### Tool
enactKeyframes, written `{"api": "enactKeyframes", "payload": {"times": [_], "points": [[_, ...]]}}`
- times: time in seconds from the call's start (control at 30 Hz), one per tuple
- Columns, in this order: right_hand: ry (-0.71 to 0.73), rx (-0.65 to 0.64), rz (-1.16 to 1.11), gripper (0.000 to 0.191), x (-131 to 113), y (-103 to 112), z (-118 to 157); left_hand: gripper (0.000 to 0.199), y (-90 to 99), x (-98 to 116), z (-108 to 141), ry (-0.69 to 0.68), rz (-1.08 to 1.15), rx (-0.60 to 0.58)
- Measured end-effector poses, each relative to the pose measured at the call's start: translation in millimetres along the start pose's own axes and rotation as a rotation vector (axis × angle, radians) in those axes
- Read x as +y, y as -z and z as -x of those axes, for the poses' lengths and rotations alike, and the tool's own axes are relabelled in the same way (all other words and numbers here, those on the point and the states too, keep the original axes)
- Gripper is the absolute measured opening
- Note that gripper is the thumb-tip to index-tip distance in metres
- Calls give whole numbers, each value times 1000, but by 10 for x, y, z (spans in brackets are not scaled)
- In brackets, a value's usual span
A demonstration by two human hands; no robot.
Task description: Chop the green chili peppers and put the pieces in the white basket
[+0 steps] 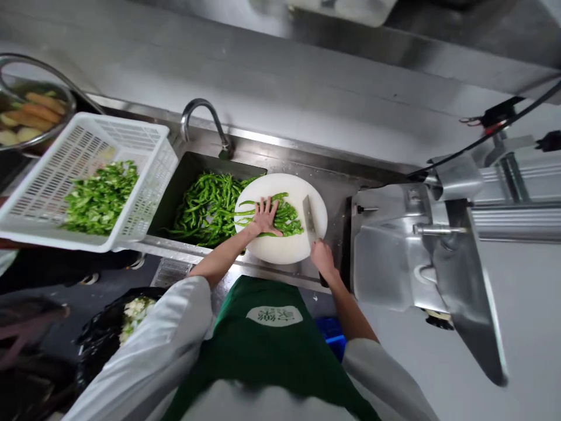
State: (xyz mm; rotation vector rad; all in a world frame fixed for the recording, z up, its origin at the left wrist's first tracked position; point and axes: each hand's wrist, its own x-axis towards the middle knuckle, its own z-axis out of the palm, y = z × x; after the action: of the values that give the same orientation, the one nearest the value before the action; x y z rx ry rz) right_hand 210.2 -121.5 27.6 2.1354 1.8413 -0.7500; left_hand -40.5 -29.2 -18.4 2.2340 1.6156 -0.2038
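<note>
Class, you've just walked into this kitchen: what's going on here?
The person's left hand lies spread on long green peppers on a round white cutting board. The right hand grips a cleaver, its blade over the board, right of the peppers. More peppers lie in the sink; chopped greens sit in a white basket.

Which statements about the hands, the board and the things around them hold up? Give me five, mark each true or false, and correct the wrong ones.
1. The left hand is spread over green peppers on the cutting board. True.
2. The right hand holds a spoon. False: it grips a cleaver.
3. More long peppers lie in the sink. True.
4. The white basket stands to the right of the sink. False: it is to the left and contains chopped greens.
5. The apron is red. False: it is dark green, with a pale emblem.
</note>
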Motion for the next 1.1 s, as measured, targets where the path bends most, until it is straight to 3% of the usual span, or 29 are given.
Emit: {"api": "enactKeyframes", "payload": {"times": [0.13, 0.3, 0.47, 0.53, 0.6, 0.7, 0.77, 0.93, 1.1], "points": [[42, -13, -5, 34, 41, 158, -158, 144, -29, -82, -218, -137, -66, -29], [158, -53, 41, 44, -228, 191, -361, 142, 62, 19, -381, -199, -125, -51], [171, -43, 34, 40, -207, 217, -342, 138, 159, 82, -353, -245, -93, -154], [134, -32, 16, 37, -74, 236, -267, 126, 120, 209, -287, -189, 1, -144], [76, -20, -12, 35, 77, 219, -169, 105, 29, 418, -246, -28, 108, -18], [6, 10, -98, 33, 300, 95, -36, 83, -135, 777, -285, 226, 181, 230], [-8, 32, -223, 31, 452, -42, 16, 78, -209, 945, -348, 280, 175, 291], [-95, 36, -652, 34, 802, -441, 40, 72, -253, 975, -296, 146, 124, 243], [-156, 77, -836, 38, 920, -756, 4, 71, -220, 923, -86, 19, 80, 166]]}}
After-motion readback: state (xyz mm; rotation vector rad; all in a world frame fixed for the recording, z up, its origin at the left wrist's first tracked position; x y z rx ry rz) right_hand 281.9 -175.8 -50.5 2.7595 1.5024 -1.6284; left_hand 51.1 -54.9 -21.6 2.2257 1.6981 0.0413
